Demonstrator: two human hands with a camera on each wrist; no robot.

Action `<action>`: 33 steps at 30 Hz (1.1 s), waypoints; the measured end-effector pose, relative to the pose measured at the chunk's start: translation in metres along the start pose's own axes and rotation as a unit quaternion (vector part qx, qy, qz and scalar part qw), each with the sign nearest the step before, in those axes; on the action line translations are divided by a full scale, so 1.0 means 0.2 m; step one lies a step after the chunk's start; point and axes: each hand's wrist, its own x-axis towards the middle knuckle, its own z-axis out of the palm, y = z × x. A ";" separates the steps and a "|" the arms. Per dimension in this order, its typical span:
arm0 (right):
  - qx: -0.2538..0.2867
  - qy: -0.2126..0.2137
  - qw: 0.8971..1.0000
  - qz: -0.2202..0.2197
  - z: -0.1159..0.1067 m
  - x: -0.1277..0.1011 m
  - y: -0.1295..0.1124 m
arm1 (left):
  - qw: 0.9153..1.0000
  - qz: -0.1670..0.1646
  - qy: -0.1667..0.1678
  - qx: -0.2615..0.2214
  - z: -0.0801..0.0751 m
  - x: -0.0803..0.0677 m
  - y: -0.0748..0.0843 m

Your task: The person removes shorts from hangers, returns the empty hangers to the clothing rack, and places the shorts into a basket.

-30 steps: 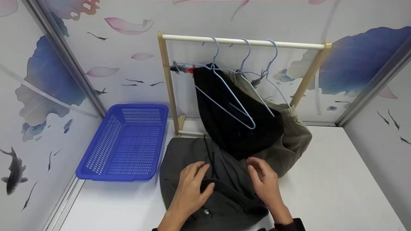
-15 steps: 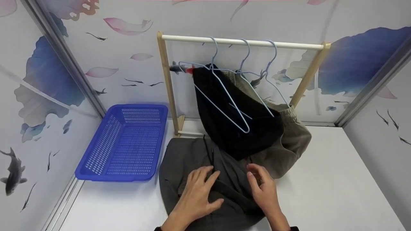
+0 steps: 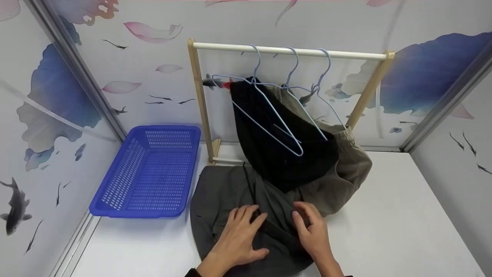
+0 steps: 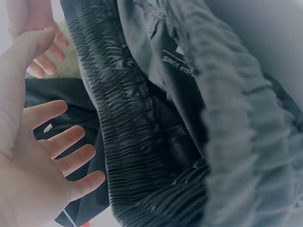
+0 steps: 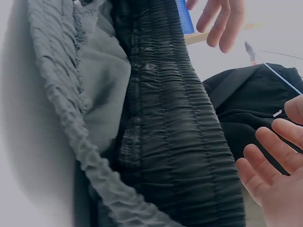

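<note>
Dark grey trousers (image 3: 221,188) with a black drawstring lie on the table below the rack. Their gathered elastic waistband (image 4: 125,123) gapes in the left wrist view. Over the trousers is my left hand (image 3: 240,240), fingers spread and gripping nothing. My right hand (image 3: 316,232) is at their right side with loosely bent fingers and nothing visibly held. Whether either hand touches the cloth is unclear. In the right wrist view, the right fingers (image 5: 272,153) appear relaxed beside the waistband.
Behind the trousers stands a wooden rack (image 3: 288,49) with three blue hangers. Black trousers (image 3: 261,154) and khaki trousers (image 3: 355,165) hang there, their lower parts reaching the table. A blue perforated basket (image 3: 140,212) sits at left. Printed walls enclose the white table (image 3: 403,215).
My left hand has shifted right and nearer the person over the grey trousers. The right hand has also come slightly nearer. The left-most hanger has swung a little.
</note>
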 end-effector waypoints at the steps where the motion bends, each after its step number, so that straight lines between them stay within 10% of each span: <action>1: -0.001 -0.001 1.000 0.000 0.00 0.00 0.00 | 1.000 0.003 -0.007 -0.001 0.00 0.00 0.00; 12: -0.008 -0.021 1.000 0.016 0.03 -0.04 -0.01 | 0.992 0.016 -0.123 0.013 0.04 0.00 0.00; 33: -0.038 -0.030 0.999 0.014 0.08 -0.06 -0.02 | 0.965 -0.010 -0.243 0.096 0.14 0.04 -0.04</action>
